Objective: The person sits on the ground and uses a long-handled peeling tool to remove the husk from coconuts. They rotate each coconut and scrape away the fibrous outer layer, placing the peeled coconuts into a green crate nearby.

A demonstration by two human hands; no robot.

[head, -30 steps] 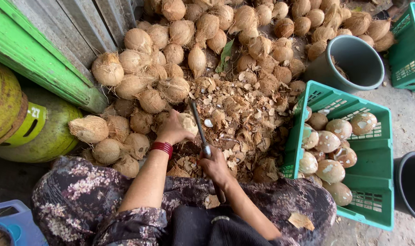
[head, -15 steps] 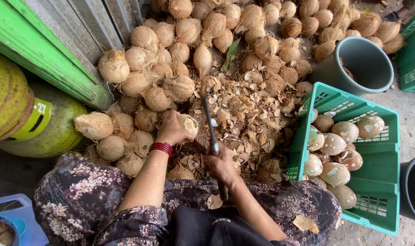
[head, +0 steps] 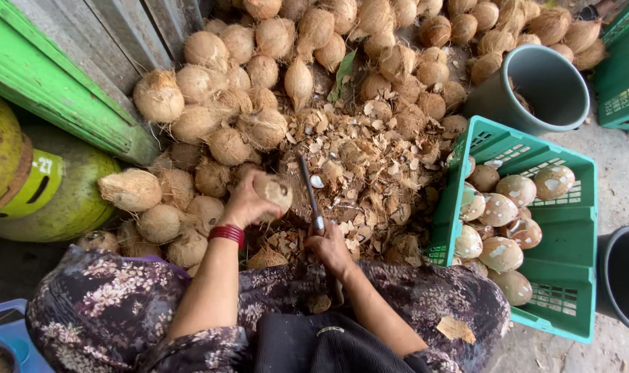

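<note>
You have 1 pale brown, fibrous coconut [head: 273, 191], partly shelled, cupped in your left hand [head: 244, 204] above the heap of shell chips. Your right hand [head: 330, 247] grips a long dark knife [head: 309, 190], its blade pointing away from you, just beside the coconut.
</note>
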